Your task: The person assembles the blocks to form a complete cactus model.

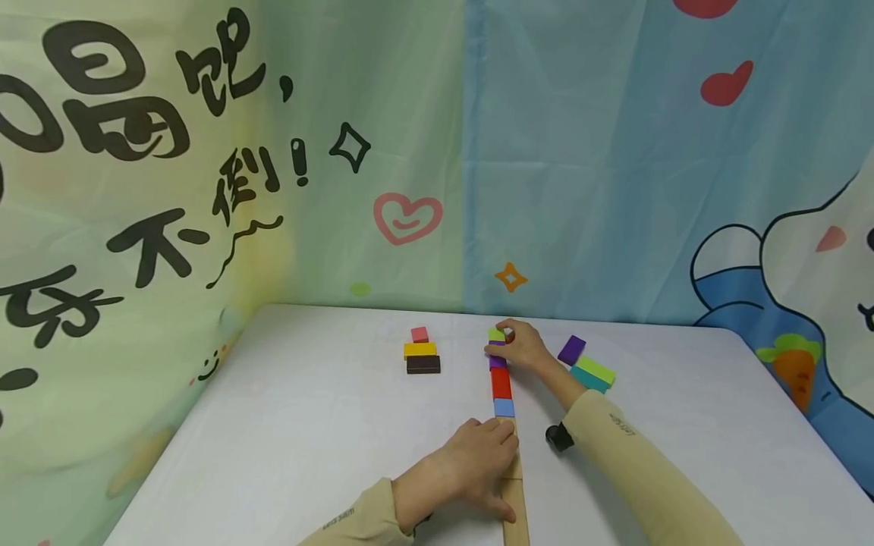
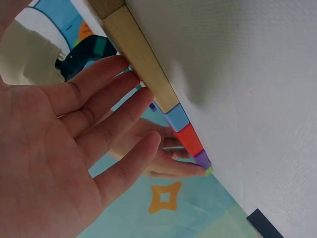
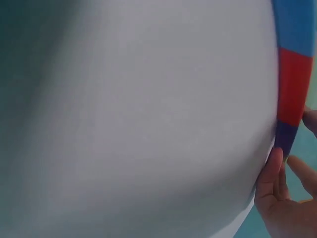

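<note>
Closest in, plain wooden blocks (image 1: 519, 527) are running end to end up the white counter (image 1: 273, 455), and the left hand (image 1: 464, 466) is lying across them, fingers loosely stretched, touching the wood without gripping it. Beyond, the row is carrying on: light blue block (image 1: 504, 408), red block (image 1: 501, 384), purple block (image 1: 498, 363). Off to the right, a teal block (image 1: 589, 380) and a lime block (image 1: 596, 370) are lying together; over on the left, a dark brown block (image 1: 423, 365) is sitting before a yellow block (image 1: 419, 349). And at the row's far tip, the right hand (image 1: 527, 349) is curling finger and thumb round the light green block (image 1: 495, 334), one digit crossing the purple. Behind everything, a printed curtain (image 1: 560, 189) is hanging.
</note>
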{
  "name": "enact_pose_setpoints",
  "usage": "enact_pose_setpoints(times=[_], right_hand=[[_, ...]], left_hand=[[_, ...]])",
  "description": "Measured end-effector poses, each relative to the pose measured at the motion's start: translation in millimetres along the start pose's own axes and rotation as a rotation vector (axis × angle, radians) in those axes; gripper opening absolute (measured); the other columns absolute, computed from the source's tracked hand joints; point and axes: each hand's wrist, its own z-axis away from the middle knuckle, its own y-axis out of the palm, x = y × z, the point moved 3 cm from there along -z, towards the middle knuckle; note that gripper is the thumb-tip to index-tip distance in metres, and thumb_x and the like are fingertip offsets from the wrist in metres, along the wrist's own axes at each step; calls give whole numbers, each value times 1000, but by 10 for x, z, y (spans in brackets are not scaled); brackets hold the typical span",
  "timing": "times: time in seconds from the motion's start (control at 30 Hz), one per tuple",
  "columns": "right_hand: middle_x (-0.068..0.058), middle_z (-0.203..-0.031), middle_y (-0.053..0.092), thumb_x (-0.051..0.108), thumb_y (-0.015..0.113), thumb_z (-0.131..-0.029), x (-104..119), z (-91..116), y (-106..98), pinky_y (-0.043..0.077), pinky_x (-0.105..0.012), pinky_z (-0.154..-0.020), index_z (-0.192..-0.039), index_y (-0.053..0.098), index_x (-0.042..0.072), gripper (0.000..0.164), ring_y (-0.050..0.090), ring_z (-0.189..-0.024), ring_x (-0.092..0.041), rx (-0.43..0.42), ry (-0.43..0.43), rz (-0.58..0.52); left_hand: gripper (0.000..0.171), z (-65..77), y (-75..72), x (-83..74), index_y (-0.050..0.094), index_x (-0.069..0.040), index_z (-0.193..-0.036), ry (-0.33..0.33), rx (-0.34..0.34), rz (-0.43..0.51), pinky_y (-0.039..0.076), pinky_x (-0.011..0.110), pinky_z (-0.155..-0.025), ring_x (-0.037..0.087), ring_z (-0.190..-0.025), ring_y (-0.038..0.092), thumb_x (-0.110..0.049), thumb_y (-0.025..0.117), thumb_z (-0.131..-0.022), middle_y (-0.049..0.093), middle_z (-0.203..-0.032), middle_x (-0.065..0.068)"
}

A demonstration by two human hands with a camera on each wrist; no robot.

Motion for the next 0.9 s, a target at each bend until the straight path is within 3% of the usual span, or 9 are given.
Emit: enact_pose_setpoints(times=[0.53, 0.9], right_hand=[[-23, -108, 60, 25, 77, -85, -24, -47, -16, 52, -33, -72, -131, 57, -4, 58, 56, -91, -30, 47, -1, 5], [-23, -112, 60, 26, 75, -87, -17, -35, -17, 53, -39, -81, -132, 57, -2, 56, 56, -99, -33, 51, -6, 10]], left_hand=[[82, 6, -6, 1, 60, -16, -111, 5, -23, -18, 44, 22, -73, 5, -93, 48, -83, 67, -65, 46, -100, -8], [81, 21, -40, 5, 60, -16, -111, 7, -25, -21, 43, 21, -73, 5, -91, 48, -83, 67, -65, 46, -99, -8]])
